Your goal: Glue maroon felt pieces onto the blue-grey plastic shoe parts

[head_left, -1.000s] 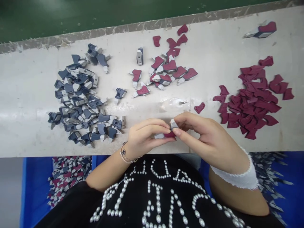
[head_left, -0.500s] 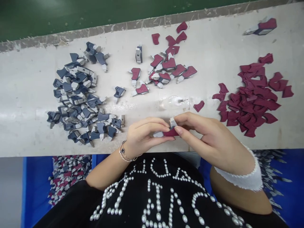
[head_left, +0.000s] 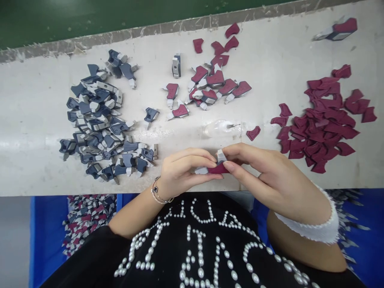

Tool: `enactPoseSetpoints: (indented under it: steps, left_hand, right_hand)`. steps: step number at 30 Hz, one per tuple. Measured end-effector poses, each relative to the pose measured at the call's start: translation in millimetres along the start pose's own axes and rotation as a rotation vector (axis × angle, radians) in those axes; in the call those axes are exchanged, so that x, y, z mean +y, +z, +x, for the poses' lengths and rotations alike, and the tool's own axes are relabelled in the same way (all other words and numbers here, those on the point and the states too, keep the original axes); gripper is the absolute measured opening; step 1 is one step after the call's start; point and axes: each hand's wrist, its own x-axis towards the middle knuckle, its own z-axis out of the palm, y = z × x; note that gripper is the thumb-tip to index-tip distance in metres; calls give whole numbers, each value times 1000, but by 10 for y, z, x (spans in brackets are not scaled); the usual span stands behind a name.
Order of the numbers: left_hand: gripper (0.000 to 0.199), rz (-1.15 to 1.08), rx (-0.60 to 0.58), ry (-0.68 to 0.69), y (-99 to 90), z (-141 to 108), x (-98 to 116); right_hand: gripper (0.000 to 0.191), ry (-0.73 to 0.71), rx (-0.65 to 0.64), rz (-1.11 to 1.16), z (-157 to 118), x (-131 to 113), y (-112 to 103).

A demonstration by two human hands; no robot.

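Both hands meet over the front edge of the table, gripping one small plastic part [head_left: 216,168] with a maroon face and light grey ends. My left hand [head_left: 186,168] is closed on its left side, thumb below and fingers above. From the right, the thumb and forefinger of my right hand [head_left: 260,173] pinch its other end, near an upright grey tab. The fingertips hide some of the part. Beyond the hands lies a single maroon cover piece [head_left: 253,133], close to a small metal pin [head_left: 233,126] on the tabletop.
Navy-and-grey parts [head_left: 102,124] are heaped at left, and loose maroon pieces [head_left: 322,120] at right. Parts with maroon faces [head_left: 214,78] cluster at mid-table. One larger piece [head_left: 340,30] sits far right. Below the table edge stand blue bins [head_left: 45,232] holding more parts.
The view has shifted slightly, so things at the right appear a little further right. Both hands keep their hold on the part, with hardly any visible motion.
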Motion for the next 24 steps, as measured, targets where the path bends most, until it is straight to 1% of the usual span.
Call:
enactPoseSetpoints:
  steps: [7,13,17,19,24]
  left_hand:
    - [30,16,-7,3,0,-10,5]
    - [28,15,7,-8,-4,-33,-3]
    - [30,-33,57,-14,-4,-29,-35]
    - [32,-62,81,-30,-1,-32,-53]
    - [32,-52,100,-29,22,-65,-66]
  right_hand:
    - [13,23,-3,-79,15,-10,36]
    - [14,94,13,-85,29,-28,93]
    - [12,28,-9,-33,-1,0,117]
    - [17,-10,-11,-20,-20,16,141]
    - [22,-84,69,-98,-38,14,187]
